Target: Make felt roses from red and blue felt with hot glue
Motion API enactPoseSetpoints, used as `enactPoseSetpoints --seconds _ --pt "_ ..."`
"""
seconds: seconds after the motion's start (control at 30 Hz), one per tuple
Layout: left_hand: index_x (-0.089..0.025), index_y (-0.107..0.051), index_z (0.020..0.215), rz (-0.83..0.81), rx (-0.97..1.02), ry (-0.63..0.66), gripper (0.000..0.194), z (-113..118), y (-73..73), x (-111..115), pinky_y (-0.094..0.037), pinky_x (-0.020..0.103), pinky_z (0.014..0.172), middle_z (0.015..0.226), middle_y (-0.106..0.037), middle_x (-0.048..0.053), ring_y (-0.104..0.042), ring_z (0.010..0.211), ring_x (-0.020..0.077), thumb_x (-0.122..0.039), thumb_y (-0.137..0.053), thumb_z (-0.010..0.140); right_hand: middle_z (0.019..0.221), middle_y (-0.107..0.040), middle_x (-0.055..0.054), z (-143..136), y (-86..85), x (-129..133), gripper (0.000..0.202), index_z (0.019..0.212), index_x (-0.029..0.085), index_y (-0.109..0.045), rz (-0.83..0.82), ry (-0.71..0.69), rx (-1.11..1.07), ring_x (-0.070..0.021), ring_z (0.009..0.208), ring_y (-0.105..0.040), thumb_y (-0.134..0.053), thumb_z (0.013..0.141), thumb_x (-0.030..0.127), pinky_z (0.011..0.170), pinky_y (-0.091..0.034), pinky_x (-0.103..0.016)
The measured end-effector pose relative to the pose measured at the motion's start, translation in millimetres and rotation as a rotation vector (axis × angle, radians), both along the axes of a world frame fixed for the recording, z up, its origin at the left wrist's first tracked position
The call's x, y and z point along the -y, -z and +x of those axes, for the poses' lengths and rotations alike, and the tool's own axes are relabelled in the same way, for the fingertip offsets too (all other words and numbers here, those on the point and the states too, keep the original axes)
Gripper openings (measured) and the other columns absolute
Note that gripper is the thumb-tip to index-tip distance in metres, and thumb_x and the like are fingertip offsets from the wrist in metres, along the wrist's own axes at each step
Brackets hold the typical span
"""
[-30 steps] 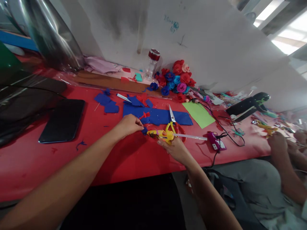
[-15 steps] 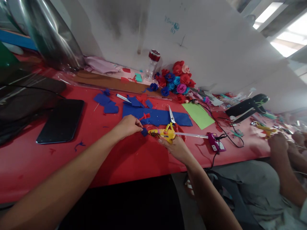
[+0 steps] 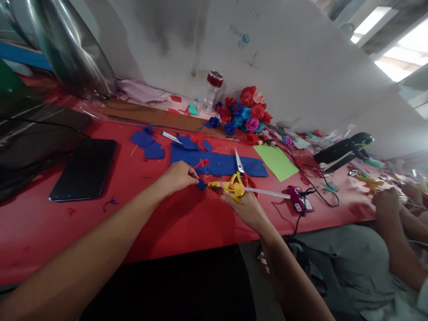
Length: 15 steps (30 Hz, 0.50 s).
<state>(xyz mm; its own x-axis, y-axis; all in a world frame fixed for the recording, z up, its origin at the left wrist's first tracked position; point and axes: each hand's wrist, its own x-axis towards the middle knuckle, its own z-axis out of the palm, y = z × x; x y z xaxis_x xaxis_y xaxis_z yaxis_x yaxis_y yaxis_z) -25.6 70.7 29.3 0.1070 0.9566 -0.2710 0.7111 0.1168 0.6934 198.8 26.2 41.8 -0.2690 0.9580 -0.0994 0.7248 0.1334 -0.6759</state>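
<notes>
Between the fingertips of my left hand (image 3: 181,177) is a small dark blue paper piece (image 3: 201,184). My right hand (image 3: 246,206) grips a yellow hot glue gun (image 3: 225,188), its nozzle pointing left, close beside the blue piece. A clear glue stick (image 3: 265,191) sticks out of the gun's back end to the right. Behind both hands lies a folded strip of blue crepe paper (image 3: 220,163) with a red scrap (image 3: 202,163) on it. Scissors (image 3: 239,160) rest with their blades across the strip; the glue gun partly hides their handles.
Blue paper squares (image 3: 149,145), a black phone (image 3: 85,168) and a purple power socket (image 3: 300,199) lie on the red table. Paper roses (image 3: 249,111) and a clear jar (image 3: 210,96) stand by the wall. Another person's hand (image 3: 387,203) is at the far right.
Almost nothing differs. Both my hands keep their places, with the glue gun's nozzle still beside the blue paper piece. The whole view has shifted very slightly.
</notes>
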Motion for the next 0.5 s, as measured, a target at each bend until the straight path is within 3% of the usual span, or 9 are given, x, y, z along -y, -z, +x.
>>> enactPoseSetpoints --seconds 0.3,0.5 --pt "-0.02 -0.08 0.079 -0.021 -0.011 0.001 0.019 0.2 -1.2 0.1 -0.043 0.027 0.068 0.082 -0.078 0.006 -0.067 0.078 0.0207 -0.023 -0.065 0.068 0.087 -0.074 -0.008 4.4 -3.8 5.6 0.035 0.095 0.019 -0.073 0.106 0.082 0.05 -0.0238 0.081 -0.066 -0.058 0.083 0.048 0.07 -0.05 -0.033" --pt "-0.02 -0.078 0.072 0.012 0.023 -0.019 0.013 -0.2 3.1 0.2 -0.044 0.028 0.068 0.08 -0.078 0.007 -0.068 0.078 0.0219 -0.023 -0.066 0.066 0.09 -0.074 -0.007 -2.3 4.0 11.7 0.029 0.094 0.022 -0.073 0.061 -0.011 0.039 -0.0255 0.085 -0.067 -0.06 0.084 0.045 0.076 -0.051 -0.035"
